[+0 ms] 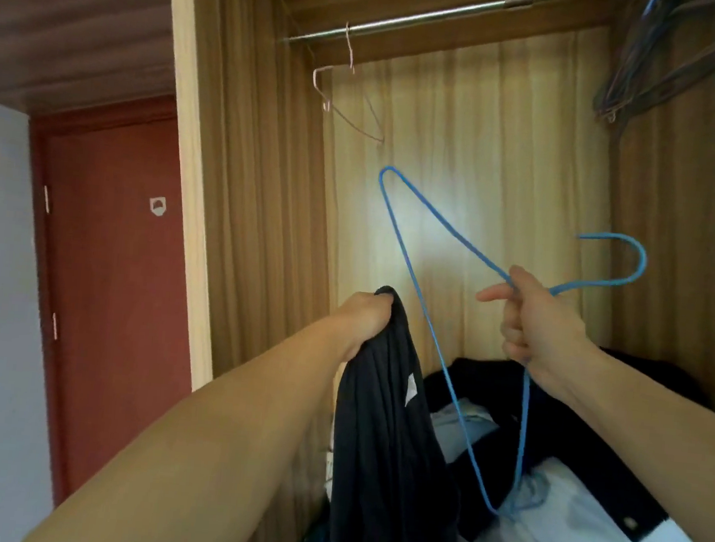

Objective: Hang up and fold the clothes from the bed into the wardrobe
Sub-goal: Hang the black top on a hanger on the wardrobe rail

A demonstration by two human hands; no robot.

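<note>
Up front, the left hand [364,319] is curled tightly around a bunched fold of a dark garment [393,438], which hangs down from the fist in long creases with a small pale label showing on it. Just beside it, the right hand [532,325] grips a blue wire hanger [408,258] at the neck, fingers wrapped around the wire and the index finger stretched out toward the left; the hook curves off to the right of the fist and the triangular body points up and left, tilted well away from upright. Hanger and garment are close but I cannot tell whether they touch. Both are held in front of the open wardrobe [465,150], whose wood-grain walls frame the view. Across its top runs a metal rail [412,20], and 1 pale pink wire hanger [345,92] hangs from it on the left, bare. A cluster of dark hangers [650,67] crowds the rail's right end, too blurred to count. Below the hands, a heap of clothes [564,505] fills the bottom of the wardrobe: dark fabric, white fabric and a pale blue piece, lying right under the hanger's lower corner. To the left of the wardrobe stands a red-brown door [113,275] with a small white sticker on it.
</note>
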